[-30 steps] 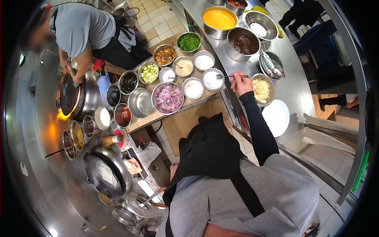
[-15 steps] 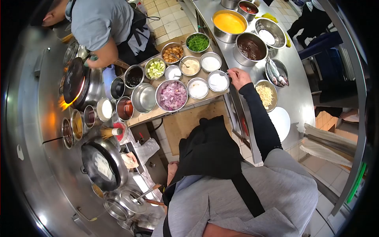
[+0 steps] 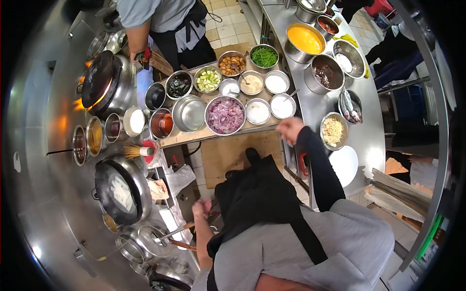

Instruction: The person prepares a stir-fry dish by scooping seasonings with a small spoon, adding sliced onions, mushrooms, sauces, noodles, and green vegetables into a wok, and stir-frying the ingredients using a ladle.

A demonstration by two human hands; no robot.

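My right hand [image 3: 291, 130] hangs in the air at the prep table's right end, fingers loosely bent and apart, nothing visible in them. Just beyond it stands a steel bowl of white powder [image 3: 281, 107] with a spoon [image 3: 293, 94] leaning on its rim. My left hand [image 3: 201, 208] is low at my left side, near the stove edge, slightly blurred, its fingers loosely apart with nothing seen in them. Close to it is a wooden-handled utensil [image 3: 180, 230]. A second bowl of white powder [image 3: 257, 111] and a bowl of chopped onion [image 3: 225, 115] stand beside the first.
A wok [image 3: 104, 194] holding pale pieces sits on the stove to the left. Another wok [image 3: 97, 82] is over flames near a co-worker [image 3: 160, 19]. The steel counter [image 3: 369, 126] on the right bears pots, fish [image 3: 350, 106] and a white plate [image 3: 343, 165].
My right hand has let go of the spoon at the white powder bowl and drawn back toward me. My left hand has moved out from beside my apron. The co-worker's arm has shifted.
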